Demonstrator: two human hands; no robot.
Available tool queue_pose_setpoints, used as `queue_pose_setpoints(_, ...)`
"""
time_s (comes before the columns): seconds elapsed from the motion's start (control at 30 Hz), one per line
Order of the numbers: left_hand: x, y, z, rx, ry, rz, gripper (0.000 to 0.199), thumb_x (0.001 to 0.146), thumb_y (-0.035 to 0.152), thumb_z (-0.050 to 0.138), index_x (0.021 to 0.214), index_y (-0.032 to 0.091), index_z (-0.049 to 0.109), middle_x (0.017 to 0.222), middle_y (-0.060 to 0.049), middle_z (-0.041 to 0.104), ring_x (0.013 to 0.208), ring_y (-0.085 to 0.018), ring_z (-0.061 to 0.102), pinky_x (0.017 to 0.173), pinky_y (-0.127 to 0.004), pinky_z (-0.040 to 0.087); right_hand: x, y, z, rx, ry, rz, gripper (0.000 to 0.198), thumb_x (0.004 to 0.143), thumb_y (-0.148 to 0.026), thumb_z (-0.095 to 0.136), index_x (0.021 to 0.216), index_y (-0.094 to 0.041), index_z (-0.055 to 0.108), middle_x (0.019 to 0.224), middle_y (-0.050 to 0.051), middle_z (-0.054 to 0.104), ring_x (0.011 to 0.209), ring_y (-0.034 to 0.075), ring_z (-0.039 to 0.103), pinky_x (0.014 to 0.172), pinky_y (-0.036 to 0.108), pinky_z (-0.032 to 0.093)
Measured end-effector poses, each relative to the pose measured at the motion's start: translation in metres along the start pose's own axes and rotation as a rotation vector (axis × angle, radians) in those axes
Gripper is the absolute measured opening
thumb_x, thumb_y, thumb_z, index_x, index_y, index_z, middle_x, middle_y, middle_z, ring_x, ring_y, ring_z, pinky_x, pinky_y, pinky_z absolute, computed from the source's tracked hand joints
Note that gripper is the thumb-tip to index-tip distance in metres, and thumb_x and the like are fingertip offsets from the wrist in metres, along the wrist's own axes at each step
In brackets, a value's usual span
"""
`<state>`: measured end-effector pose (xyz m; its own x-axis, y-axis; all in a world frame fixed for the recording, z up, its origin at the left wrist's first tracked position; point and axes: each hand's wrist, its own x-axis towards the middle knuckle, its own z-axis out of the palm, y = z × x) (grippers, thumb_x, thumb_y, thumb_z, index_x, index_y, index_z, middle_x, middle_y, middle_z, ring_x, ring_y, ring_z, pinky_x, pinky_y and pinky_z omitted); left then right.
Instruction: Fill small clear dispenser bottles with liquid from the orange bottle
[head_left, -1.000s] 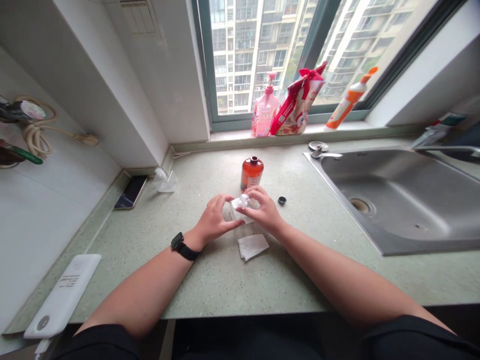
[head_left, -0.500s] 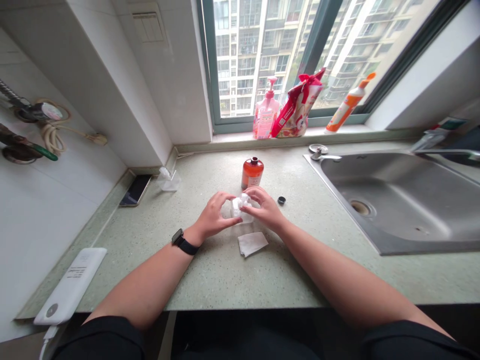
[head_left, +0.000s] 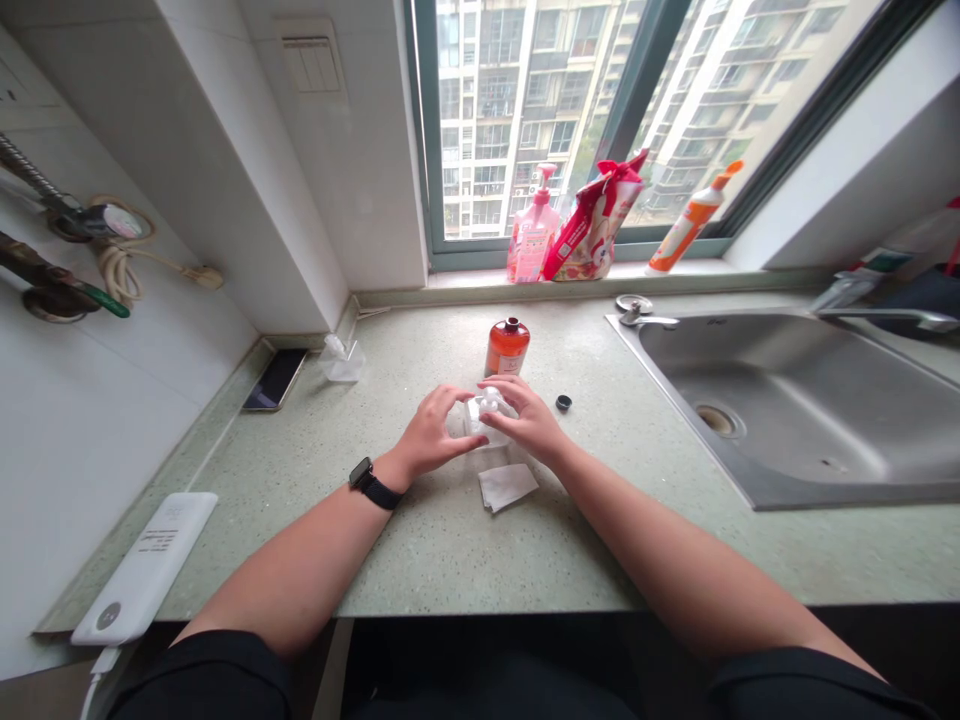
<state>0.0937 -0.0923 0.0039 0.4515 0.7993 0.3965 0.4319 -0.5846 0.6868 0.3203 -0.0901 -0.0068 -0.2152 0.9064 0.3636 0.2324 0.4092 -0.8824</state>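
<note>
A small clear container with a white nozzle-like top stands on the counter between my hands. My left hand curves around its left side, thumb and fingers gripping it. At its right, my right hand has its thumb and fingers closed around the white top. Just behind stands an amber bottle, upright and uncapped. A black cap lies to the right of my right hand. Nearer to me is a folded white tissue, flat on the counter.
A steel sink is set into the counter at right. To the left lie a phone, a clear plastic item and a white power bank with a cable. A pink pump bottle, red pouch and orange-white bottle line the windowsill.
The camera view has shifted slightly. My right fingers have moved a little about the white top, which now shows more clearly; my left hand keeps its place on the container.
</note>
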Motion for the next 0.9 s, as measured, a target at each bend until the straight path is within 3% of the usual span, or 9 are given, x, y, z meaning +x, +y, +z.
queue_pose_setpoints(0.07, 0.0, -0.001, 0.0, 0.014, 0.004, -0.009, 0.059, 0.084, 0.054, 0.087, 0.13, 0.024, 0.065, 0.126, -0.01, 0.067, 0.12, -0.03, 0.065, 0.107, -0.049, 0.054, 0.0, 0.004, -0.002, 0.065, 0.034, 0.021, 0.048, 0.083, -0.057, 0.086, 0.121, -0.03, 0.074, 0.13, 0.008, 0.066, 0.13, 0.028, 0.064, 0.116, 0.053, 0.052)
queue_pose_setpoints(0.23, 0.0, -0.002, 0.0, 0.024, 0.009, -0.014, 0.06, 0.083, 0.053, 0.088, 0.13, 0.023, 0.064, 0.125, -0.01, 0.067, 0.12, -0.03, 0.065, 0.107, -0.049, 0.053, -0.002, 0.01, -0.011, 0.124, 0.035, 0.025, 0.035, 0.084, -0.057, 0.086, 0.099, -0.027, 0.076, 0.128, 0.008, 0.065, 0.13, 0.027, 0.064, 0.118, 0.052, 0.051)
queue_pose_setpoints(0.43, 0.0, 0.001, 0.0, 0.005, 0.004, -0.013, 0.06, 0.084, 0.055, 0.087, 0.131, 0.025, 0.064, 0.128, -0.01, 0.067, 0.122, -0.031, 0.065, 0.109, -0.05, 0.053, -0.001, 0.002, 0.0, 0.03, -0.055, 0.02, 0.042, 0.085, -0.059, 0.083, 0.113, -0.028, 0.078, 0.139, 0.011, 0.064, 0.135, 0.03, 0.061, 0.122, 0.056, 0.046)
queue_pose_setpoints(0.67, 0.0, 0.0, 0.0, 0.028, 0.018, -0.024, 0.06, 0.083, 0.055, 0.088, 0.13, 0.025, 0.065, 0.127, -0.01, 0.067, 0.122, -0.031, 0.065, 0.108, -0.051, 0.053, -0.001, 0.007, -0.005, 0.087, 0.065, 0.01, 0.04, 0.084, -0.06, 0.085, 0.106, -0.028, 0.075, 0.127, 0.008, 0.066, 0.128, 0.028, 0.065, 0.116, 0.053, 0.053)
queue_pose_setpoints(0.77, 0.0, -0.001, 0.001, 0.034, 0.025, -0.022, 0.061, 0.082, 0.055, 0.089, 0.129, 0.025, 0.065, 0.125, -0.01, 0.068, 0.12, -0.031, 0.066, 0.109, -0.051, 0.053, -0.004, 0.006, -0.012, 0.057, 0.073, -0.023, 0.034, 0.088, -0.059, 0.081, 0.099, -0.028, 0.076, 0.125, 0.008, 0.067, 0.126, 0.028, 0.065, 0.117, 0.054, 0.052)
queue_pose_setpoints(0.9, 0.0, -0.001, 0.002, 0.037, 0.026, -0.018, 0.061, 0.082, 0.055, 0.088, 0.13, 0.024, 0.065, 0.125, -0.01, 0.068, 0.12, -0.031, 0.066, 0.109, -0.051, 0.053, -0.005, -0.001, -0.008, -0.017, 0.031, -0.053, 0.035, 0.09, -0.058, 0.079, 0.107, -0.028, 0.078, 0.127, 0.01, 0.068, 0.128, 0.029, 0.064, 0.117, 0.054, 0.05)
